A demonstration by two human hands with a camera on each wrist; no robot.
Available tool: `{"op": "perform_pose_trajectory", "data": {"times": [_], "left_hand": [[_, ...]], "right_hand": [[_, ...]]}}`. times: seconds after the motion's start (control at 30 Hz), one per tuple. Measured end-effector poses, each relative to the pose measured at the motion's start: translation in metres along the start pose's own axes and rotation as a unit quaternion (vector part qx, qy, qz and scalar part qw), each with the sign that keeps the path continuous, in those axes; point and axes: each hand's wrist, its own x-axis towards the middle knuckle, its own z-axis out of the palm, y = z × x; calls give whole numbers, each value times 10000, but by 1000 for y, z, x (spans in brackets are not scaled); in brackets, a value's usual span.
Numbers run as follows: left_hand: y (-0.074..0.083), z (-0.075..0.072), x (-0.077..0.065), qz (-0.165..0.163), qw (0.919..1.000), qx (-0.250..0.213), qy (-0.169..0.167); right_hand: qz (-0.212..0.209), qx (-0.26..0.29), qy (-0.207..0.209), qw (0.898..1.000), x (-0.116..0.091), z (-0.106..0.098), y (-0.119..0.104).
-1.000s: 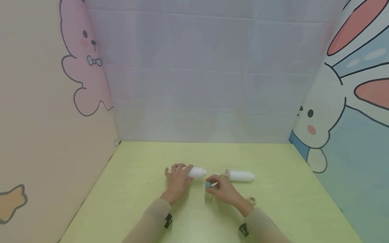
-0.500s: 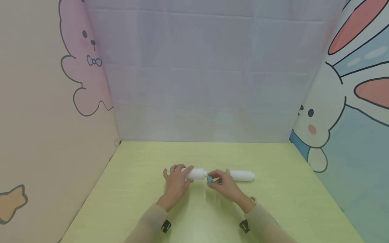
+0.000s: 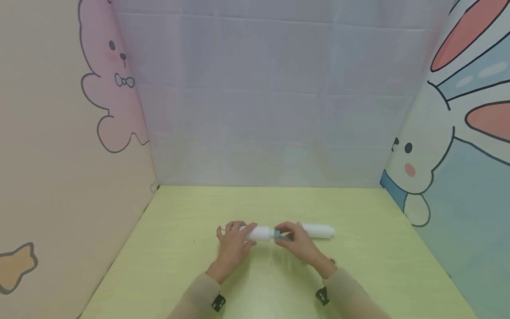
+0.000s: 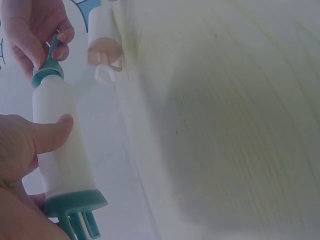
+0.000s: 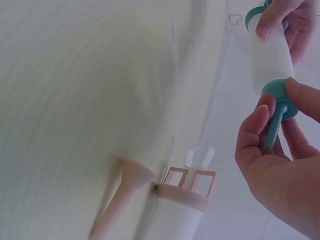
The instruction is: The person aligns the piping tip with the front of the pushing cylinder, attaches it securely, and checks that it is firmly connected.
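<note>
My left hand (image 3: pixel 233 248) grips a white cylindrical tube (image 3: pixel 260 233), thumb across its side in the left wrist view. The tube's near end there carries a teal flange (image 4: pixel 75 201) with prongs below it. At the opposite end my right hand (image 3: pixel 299 245) pinches a teal funnel-shaped nozzle (image 5: pixel 280 95) with a thin stem, its wide side right at the tube's end. Fingers and thumb of the right hand surround the stem. Both hands hold the tube and nozzle in line, low above the table. Part of the tube is hidden under the left hand.
A second white tube (image 3: pixel 318 231) lies behind the right hand, with a peach flange (image 5: pixel 185 196) and open loops. Beside it is a peach funnel-shaped nozzle (image 5: pixel 131 179), mostly behind the right wrist in the head view. Cartoon-printed walls enclose the yellow table (image 3: pixel 175 212).
My right hand has lifted the teal nozzle up to the tube's end, closing the gap between them. The left hand and tube have shifted slightly toward the right and nearer to me.
</note>
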Motion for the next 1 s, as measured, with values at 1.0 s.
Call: {"op": "perform_pose_trajectory", "data": {"times": [1.0], "left_hand": [[3,6,-2,231,9995,-233,-5]], "right_hand": [[81,363,-387,9986,-2,-7,-17]]}}
